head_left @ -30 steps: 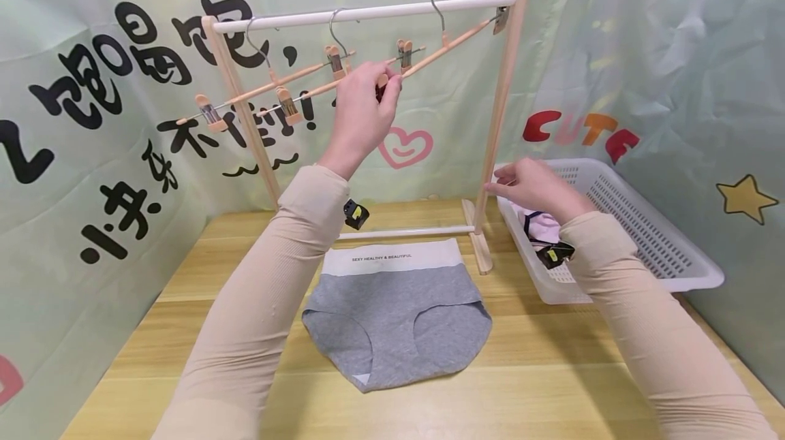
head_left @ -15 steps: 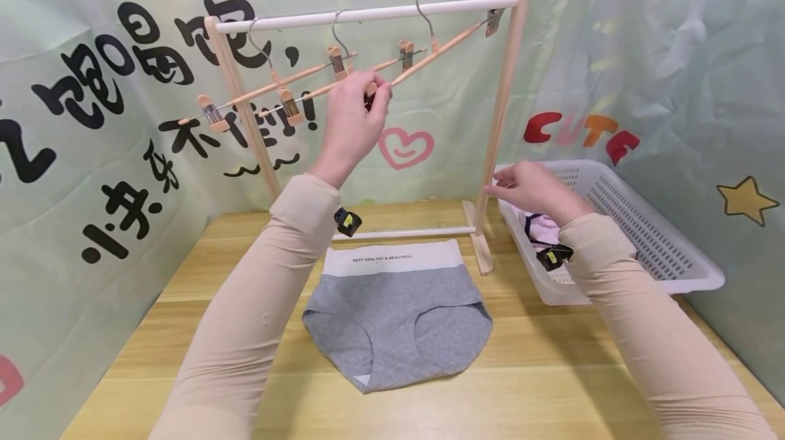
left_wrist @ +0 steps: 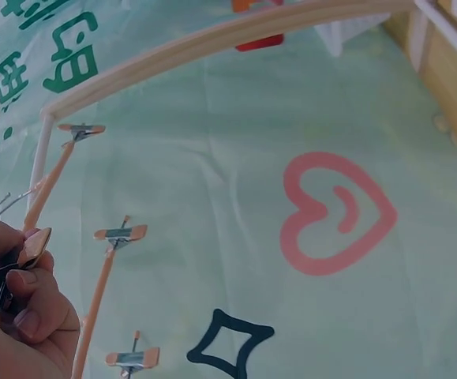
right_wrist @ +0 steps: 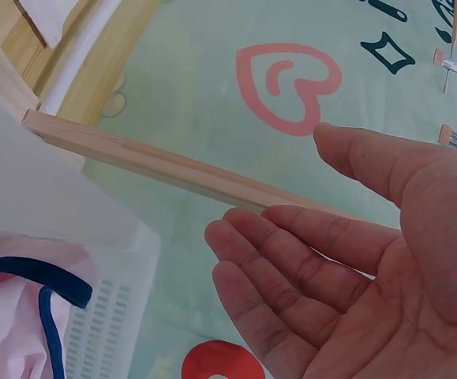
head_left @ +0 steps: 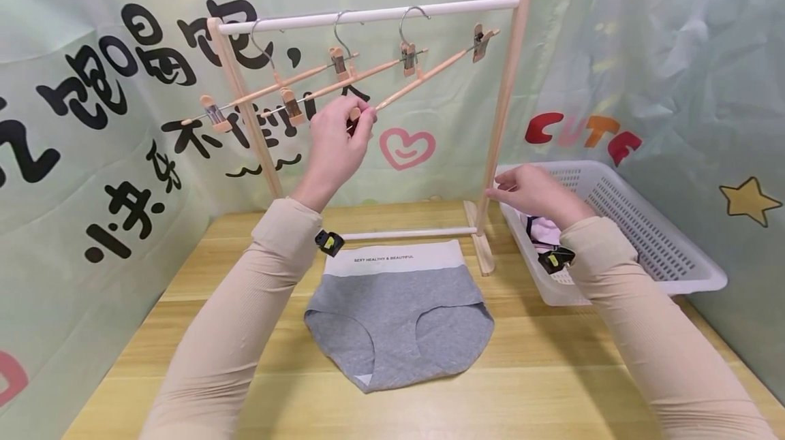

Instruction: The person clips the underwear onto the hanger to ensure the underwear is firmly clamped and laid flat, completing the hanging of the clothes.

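Note:
My left hand pinches the near end of a wooden clip hanger, around its clip. The left wrist view shows that clip between thumb and fingers. The hanger slants up to the right, and its metal hook is at the white rail of a small wooden rack. Whether the hook bears on the rail is hard to tell. Close to the rack's right post, my right hand has loosely extended fingers and holds nothing. Grey briefs with a white waistband lie flat on the table.
Two more clip hangers hang from the rail at left. At right stands a white perforated basket with a pink, dark-trimmed garment inside. A printed cloth backs the wooden table.
My left hand has moved down and left with the hanger. The hook has dropped from above the rail to its level. My right hand has stayed by the post.

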A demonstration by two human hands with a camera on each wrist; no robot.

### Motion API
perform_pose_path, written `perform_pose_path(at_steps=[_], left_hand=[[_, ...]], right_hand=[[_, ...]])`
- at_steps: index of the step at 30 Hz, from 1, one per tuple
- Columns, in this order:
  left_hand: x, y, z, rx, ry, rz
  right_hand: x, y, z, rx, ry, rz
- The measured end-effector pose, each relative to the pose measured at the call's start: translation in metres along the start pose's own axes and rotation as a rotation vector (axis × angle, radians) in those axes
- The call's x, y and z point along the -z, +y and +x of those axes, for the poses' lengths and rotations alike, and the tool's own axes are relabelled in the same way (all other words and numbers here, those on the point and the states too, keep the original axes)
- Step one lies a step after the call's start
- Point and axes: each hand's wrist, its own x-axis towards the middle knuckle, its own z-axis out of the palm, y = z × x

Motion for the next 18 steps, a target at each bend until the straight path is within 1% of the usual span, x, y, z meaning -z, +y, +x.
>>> perform_pose_path(at_steps=[4, 8, 12, 15, 18], left_hand=[[0.006, -0.006, -0.012, 0.0, -0.009, -0.012], [0.012, -0.012, -0.027, -0.002, -0.042, -0.009], [0.017, -0.022, -0.044, -0.036, -0.076, 0.014], [0.02, -0.032, -0.058, -0.051, -0.108, 0.03], [0.023, -0.042, -0.071, -0.03, -0.159, 0.041]], right_hand=[[-0.001, 0.0, -0.001, 0.007, 0.006, -0.003], [-0.002, 0.0, -0.002, 0.018, 0.009, -0.001], [-0.003, -0.002, -0.003, 0.03, 0.014, 0.013], [-0.003, -0.005, -0.004, 0.039, 0.025, 0.021], [-0.003, -0.008, -0.004, 0.058, 0.046, 0.032]])
